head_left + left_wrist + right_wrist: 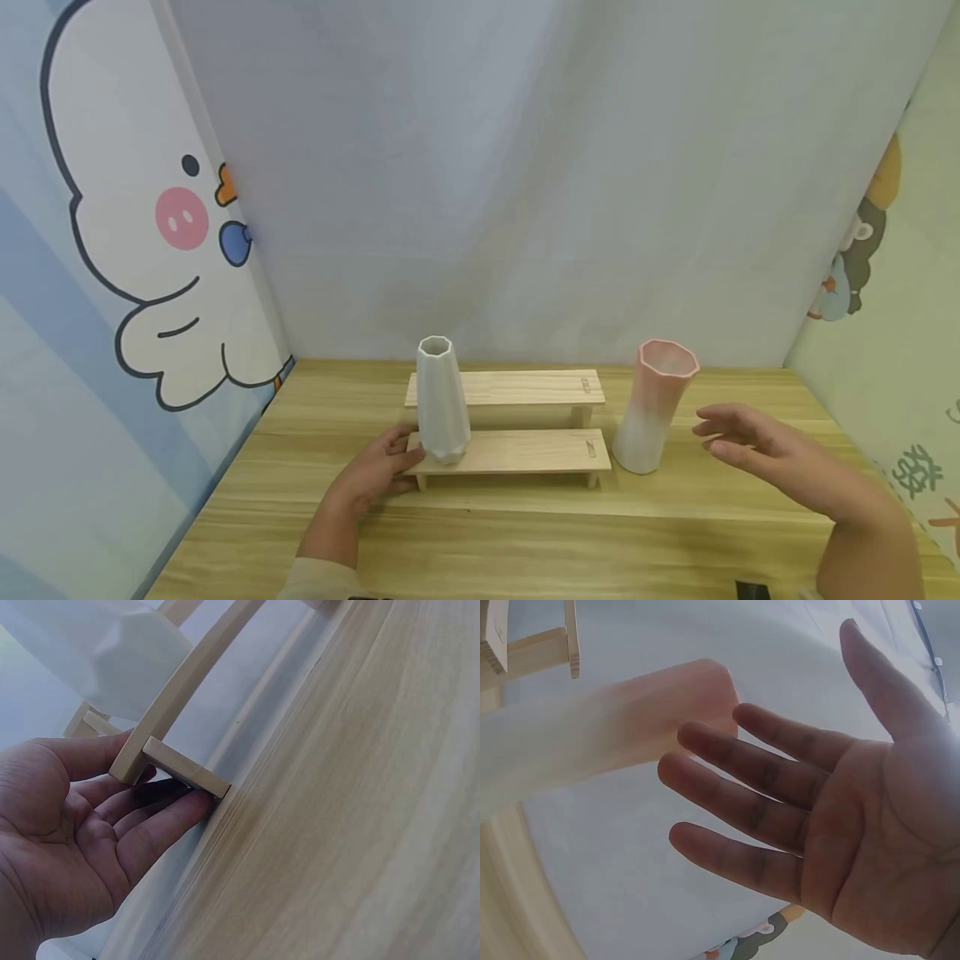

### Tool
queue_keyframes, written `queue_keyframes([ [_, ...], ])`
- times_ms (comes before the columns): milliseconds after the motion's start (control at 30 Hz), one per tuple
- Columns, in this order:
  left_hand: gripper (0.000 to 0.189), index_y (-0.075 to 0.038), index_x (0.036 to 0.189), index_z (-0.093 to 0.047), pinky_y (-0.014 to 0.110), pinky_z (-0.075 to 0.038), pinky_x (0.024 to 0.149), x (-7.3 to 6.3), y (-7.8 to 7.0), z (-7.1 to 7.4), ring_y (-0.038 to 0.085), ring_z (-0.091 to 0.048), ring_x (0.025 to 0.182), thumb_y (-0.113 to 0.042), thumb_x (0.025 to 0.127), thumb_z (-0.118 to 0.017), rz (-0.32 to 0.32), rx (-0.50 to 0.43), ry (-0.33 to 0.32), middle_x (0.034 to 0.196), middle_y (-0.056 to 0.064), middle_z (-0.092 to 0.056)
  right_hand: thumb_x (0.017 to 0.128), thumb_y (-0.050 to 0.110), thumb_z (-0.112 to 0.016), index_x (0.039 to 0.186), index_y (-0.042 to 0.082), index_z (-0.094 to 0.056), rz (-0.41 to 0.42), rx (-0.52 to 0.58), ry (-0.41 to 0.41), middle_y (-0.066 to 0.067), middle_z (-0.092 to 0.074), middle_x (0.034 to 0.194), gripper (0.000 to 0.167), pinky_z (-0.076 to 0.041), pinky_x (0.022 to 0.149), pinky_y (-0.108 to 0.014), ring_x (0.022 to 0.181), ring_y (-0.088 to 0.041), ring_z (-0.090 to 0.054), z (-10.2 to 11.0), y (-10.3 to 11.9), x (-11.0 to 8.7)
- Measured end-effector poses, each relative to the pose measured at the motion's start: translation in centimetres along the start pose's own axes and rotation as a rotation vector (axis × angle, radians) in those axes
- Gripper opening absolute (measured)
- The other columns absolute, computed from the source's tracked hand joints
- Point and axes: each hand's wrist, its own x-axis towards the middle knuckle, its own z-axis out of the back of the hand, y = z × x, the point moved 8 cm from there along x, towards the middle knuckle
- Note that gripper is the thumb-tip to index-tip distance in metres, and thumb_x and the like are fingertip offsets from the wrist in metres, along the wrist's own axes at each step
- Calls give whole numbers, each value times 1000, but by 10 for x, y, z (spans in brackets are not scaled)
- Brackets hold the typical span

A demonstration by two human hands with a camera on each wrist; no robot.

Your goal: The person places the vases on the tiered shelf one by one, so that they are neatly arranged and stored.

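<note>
A two-tier wooden stand sits in the middle of the table, with a lower front board and a higher back board. On the left part of the front board a white faceted vase stands upright. My left hand grips the left end of the front tier; in the left wrist view its thumb lies at the board's end and the fingers reach under, by the leg. To the stand's right is a pink-and-white vase. Beside that vase my right hand hovers with extended fingers, apart from it and holding nothing.
Behind the wooden table hangs a pale curtain. A panel with a cartoon duck borders the left side, and a light green printed panel the right. A small black object lies at the near right edge.
</note>
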Motion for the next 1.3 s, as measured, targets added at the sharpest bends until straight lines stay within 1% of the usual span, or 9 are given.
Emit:
queue_keyframes([
  [167, 59, -14, 146, -42, 46, -56, 90, 1, 0, -1, 33, -55, 125, -27, 94, -67, -2, -3, 10, 150, 22, -41, 107, 23, -44, 144, 5, -37, -7, 38, -9, -18, -53, 137, 42, -50, 86, -18, 115, 2, -56, 7, -17, 3],
  [267, 60, -14, 146, -42, 46, -56, 90, 1, 2, 0, 33, -55, 124, -28, 94, -68, -1, -2, 10, 150, 22, -41, 107, 24, -44, 144, 6, -37, -8, 40, -32, -17, -53, 137, 42, -50, 87, -18, 115, 2, -57, 10, -27, 5],
  [467, 58, -14, 144, -45, 46, -57, 89, 2, 4, 1, 38, -52, 128, -29, 93, -69, 2, 9, -4, 151, 24, -40, 107, 22, -42, 147, 6, -33, 10, 78, -60, -3, -52, 140, 44, -49, 89, -17, 118, 5, -54, 12, -42, 10],
  [700, 60, -14, 145, -44, 46, -57, 89, 2, 4, 1, 42, -48, 131, -30, 93, -69, 1, 11, -1, 154, 25, -34, 108, 19, -39, 150, 5, -27, 49, 128, -83, 11, -52, 136, 46, -48, 90, -15, 119, 5, -53, 13, -49, 15],
  [767, 60, -14, 145, -44, 46, -57, 89, 3, 4, 1, 42, -49, 130, -30, 93, -70, -1, 9, -1, 154, 26, -33, 107, 19, -40, 150, 4, -26, 48, 136, -87, 8, -51, 137, 47, -47, 90, -15, 118, 6, -53, 13, -51, 16],
  [967, 60, -15, 146, -43, 46, -56, 90, 2, 3, 1, 41, -48, 132, -29, 93, -69, 1, 10, 3, 156, 26, -30, 106, 26, -45, 153, 5, -18, -26, 106, -107, -19, -41, 149, 58, -46, 88, -14, 115, 14, -47, 8, -61, 23],
  [1100, 60, -14, 146, -43, 45, -56, 90, 1, 2, 0, 39, -50, 130, -29, 94, -68, -1, 12, 5, 155, 26, -31, 105, 30, -47, 154, 8, -17, -54, 79, -105, -21, -38, 151, 61, -44, 87, -14, 114, 17, -44, 3, -66, 29],
  [1200, 60, -14, 146, -43, 45, -57, 89, 2, 3, 0, 37, -53, 127, -28, 94, -68, -1, 8, 6, 154, 26, -33, 105, 31, -47, 154, 8, -17, -65, 72, -99, -21, -37, 151, 63, -46, 90, -19, 120, 7, -46, -1, -69, 33],
  [1300, 60, -14, 146, -43, 45, -57, 89, 3, 4, 1, 35, -55, 125, -29, 93, -69, 1, 8, 5, 152, 25, -36, 104, 33, -48, 155, 6, -13, -78, 79, -97, -23, -34, 152, 67, -47, 97, -36, 131, -20, -46, -6, -71, 38],
])
